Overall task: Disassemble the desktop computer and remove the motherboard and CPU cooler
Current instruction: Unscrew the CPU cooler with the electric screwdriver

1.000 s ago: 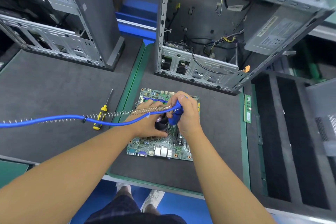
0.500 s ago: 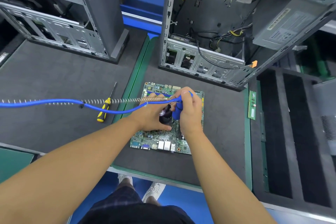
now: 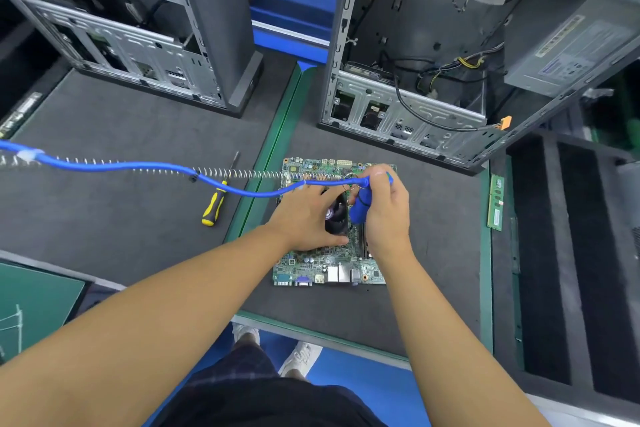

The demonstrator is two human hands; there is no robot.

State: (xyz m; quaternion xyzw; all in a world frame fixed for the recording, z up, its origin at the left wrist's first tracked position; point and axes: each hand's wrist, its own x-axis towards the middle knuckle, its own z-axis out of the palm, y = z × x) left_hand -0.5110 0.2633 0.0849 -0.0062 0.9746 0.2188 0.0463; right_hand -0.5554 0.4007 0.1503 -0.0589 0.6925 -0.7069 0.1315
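Gripping CPU cooler (image 3: 337, 220) with left hand (image 3: 304, 215); grasping blue screwdriver (image 3: 360, 208) upright in right hand (image 3: 386, 210), just beside cooler. Working over motherboard (image 3: 329, 265) laid flat on grey mat (image 3: 436, 253), frame centre, below open case (image 3: 408, 107).

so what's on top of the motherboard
A black cooler sits mid-board, gripped by the left hand. The right hand holds a blue screwdriver upright beside it. The hands cover the driver's tip and much of the cooler; the CPU can't be seen.
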